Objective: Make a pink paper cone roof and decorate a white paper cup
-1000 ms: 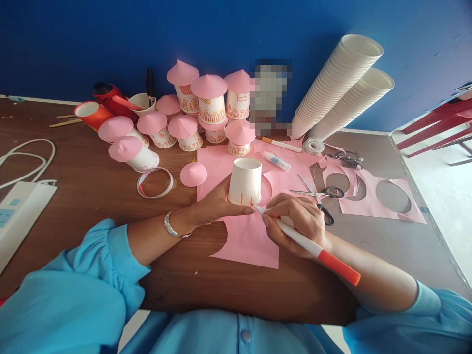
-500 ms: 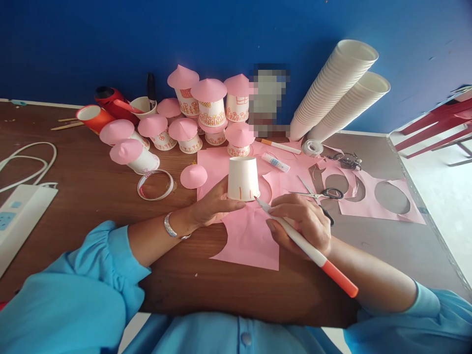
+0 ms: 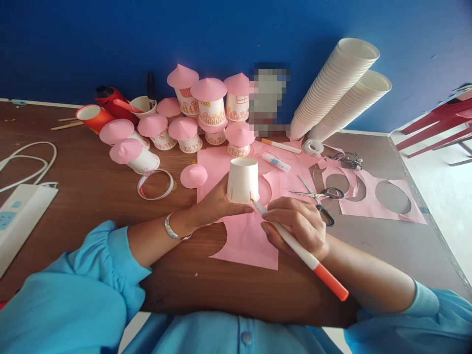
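A white paper cup point(image 3: 243, 177), mouth rim low and base up, is held by my left hand point(image 3: 217, 204), thumb along its lower edge; the fingers behind it are hidden. Short red-orange strokes mark the cup near that edge. My right hand point(image 3: 298, 223) grips a white marker point(image 3: 295, 241) with an orange end, its tip at the cup's lower right side. Beneath lies pink paper point(image 3: 254, 241) with curved cut-outs. Scissors point(image 3: 317, 194) with black handles lie open to the right of the cup. A small pink paper cone point(image 3: 193, 176) sits to its left.
Several decorated cups with pink cone roofs point(image 3: 209, 91) stand behind. Tall stacks of paper cups point(image 3: 334, 88) lean by the blue wall point(image 3: 221, 29). A glue stick point(image 3: 276, 162), tape roll point(image 3: 312, 147), cut cup ring point(image 3: 155, 184) and power strip point(image 3: 27, 216) lie on the table.
My left hand has turned the cup slightly, so its red strokes have shifted left. The marker and right hand have moved a little left and down, the tip still at the cup's lower edge.
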`<state>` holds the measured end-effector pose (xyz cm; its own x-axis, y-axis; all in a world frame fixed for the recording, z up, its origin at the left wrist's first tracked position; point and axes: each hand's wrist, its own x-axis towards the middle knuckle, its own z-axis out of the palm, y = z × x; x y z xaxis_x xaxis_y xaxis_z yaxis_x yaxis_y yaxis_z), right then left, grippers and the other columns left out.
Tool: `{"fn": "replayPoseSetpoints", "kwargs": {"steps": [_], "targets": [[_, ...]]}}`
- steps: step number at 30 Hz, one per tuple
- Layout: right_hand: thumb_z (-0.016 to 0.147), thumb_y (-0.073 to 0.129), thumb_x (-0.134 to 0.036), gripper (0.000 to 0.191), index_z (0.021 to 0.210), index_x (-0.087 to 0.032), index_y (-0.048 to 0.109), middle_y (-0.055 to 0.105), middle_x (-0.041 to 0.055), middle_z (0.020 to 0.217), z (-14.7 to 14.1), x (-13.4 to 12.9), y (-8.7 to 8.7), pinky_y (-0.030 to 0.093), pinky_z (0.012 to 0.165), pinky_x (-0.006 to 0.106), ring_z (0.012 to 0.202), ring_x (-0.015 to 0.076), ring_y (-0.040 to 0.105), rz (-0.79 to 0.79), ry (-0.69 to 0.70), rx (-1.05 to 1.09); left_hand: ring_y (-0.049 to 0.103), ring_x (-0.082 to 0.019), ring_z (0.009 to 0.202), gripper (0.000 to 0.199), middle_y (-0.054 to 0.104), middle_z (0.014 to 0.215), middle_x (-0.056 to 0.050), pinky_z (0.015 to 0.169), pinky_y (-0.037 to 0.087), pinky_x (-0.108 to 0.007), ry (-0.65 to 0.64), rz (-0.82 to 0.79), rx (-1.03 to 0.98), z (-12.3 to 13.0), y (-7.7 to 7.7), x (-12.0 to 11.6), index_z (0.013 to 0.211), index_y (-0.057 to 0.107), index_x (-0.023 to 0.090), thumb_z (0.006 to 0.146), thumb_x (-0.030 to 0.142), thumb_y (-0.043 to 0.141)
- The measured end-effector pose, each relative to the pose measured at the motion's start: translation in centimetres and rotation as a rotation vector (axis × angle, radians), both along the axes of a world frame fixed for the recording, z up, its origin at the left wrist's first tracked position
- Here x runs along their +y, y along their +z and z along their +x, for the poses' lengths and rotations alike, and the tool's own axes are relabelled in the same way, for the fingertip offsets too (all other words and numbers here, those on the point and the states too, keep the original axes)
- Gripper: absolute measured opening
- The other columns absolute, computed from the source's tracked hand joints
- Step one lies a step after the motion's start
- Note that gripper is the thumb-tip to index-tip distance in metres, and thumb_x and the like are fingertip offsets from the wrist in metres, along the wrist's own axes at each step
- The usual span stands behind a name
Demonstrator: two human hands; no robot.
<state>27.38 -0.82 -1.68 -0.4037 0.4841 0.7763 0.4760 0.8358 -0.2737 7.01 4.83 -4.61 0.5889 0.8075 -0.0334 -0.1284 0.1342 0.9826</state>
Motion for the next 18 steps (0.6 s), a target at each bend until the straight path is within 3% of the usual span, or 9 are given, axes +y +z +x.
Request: {"fn": "replayPoseSetpoints", "kwargs": {"steps": [9, 18], "targets": [[0.089, 0.066, -0.01, 0.012, 0.099, -0.015, 0.062, 0.065, 0.004, 0.076, -0.5, -0.1, -0.6, 0.054, 0.053, 0.027, 0.061, 0.0147, 0.062, 0.049, 0.005, -0.102, 0.059, -0.021, 0.095, 0.07, 0.059, 0.107, -0.005, 0.077, 0.051, -0.035, 0.193, 0.166, 0.204, 0.4, -1.5, -0.2, 0.113, 0.047, 0.022, 0.064, 0.04, 0.095], [0.09, 0.068, -0.012, 0.009, 0.097, -0.016, 0.062, 0.068, 0.0033, 0.073, -0.5, 0.2, -1.1, 0.054, 0.052, 0.027, 0.06, 0.0153, 0.064, 0.106, -0.024, -0.163, 0.058, -0.023, 0.099, 0.071, 0.059, 0.113, -0.005, 0.079, 0.051, -0.036, 0.161, 0.129, 0.215, 0.5, -1.2, -0.3, 0.115, 0.047, 0.022, 0.065, 0.038, 0.095]]}}
